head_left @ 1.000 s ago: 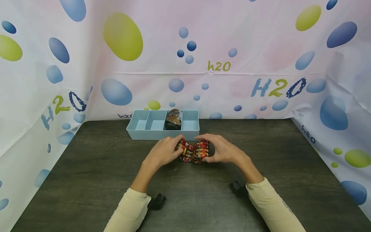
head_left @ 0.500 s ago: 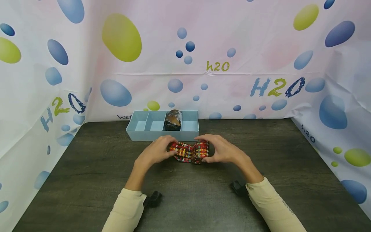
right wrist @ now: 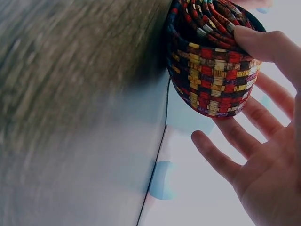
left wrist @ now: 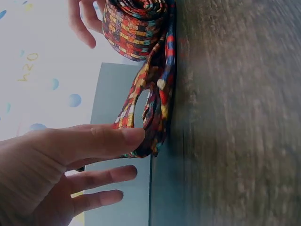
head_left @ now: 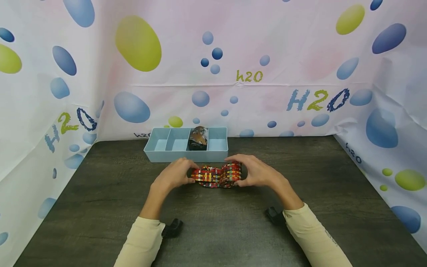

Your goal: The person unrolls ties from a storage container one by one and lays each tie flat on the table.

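Observation:
A necktie in a red, yellow and black woven pattern lies on the dark table, part of it wound into a coil. My right hand holds that coil from the right; the right wrist view has the thumb on the coil's top edge and fingers behind the roll. At the tie's left end, my left hand pinches the loose part. Seen from the left wrist, this loose part folds back in a narrow loop beside the coil. The fingertips behind the fabric are partly hidden.
Just behind the hands stands a light blue tray with several compartments. One compartment holds a rounded brown and black thing, its kind unclear. A white printed sheet hangs behind and at both sides of the table.
My left hand has moved left, drawing the necktie's loose end away from the coil, so more of the strip shows between the hands. My right hand has stayed in place.

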{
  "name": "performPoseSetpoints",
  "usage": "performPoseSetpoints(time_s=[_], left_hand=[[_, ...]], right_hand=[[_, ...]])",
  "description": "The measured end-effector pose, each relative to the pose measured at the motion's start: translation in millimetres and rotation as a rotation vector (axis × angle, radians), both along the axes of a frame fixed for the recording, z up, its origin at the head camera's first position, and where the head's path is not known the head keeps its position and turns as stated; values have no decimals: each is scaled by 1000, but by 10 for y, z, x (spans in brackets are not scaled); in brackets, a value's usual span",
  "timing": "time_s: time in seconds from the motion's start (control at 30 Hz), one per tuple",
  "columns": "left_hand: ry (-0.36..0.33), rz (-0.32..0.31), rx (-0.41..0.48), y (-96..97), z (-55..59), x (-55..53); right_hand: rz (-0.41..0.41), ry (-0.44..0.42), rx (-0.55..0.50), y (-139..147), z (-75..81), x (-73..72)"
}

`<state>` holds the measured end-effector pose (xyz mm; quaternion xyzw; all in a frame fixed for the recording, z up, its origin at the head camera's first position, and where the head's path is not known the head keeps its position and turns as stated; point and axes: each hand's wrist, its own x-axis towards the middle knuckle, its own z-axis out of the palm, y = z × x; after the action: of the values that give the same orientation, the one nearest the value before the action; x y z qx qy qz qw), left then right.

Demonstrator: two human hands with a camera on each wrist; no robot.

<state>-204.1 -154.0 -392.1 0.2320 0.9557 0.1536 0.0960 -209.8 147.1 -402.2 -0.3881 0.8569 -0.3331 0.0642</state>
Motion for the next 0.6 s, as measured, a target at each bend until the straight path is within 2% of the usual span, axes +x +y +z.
performPoseSetpoints(time_s=[0.17,0.4,0.6], left_hand=[[-36,-21,1,-23,-50,-3],[25,-39,-2,-41,-76,33],[39,-62,20,-54,-88,32]], right_hand=[[-7,-18,0,13,-8,2],[-32,-23,38,12,1,9],[-33,-23,53,3,18,10]])
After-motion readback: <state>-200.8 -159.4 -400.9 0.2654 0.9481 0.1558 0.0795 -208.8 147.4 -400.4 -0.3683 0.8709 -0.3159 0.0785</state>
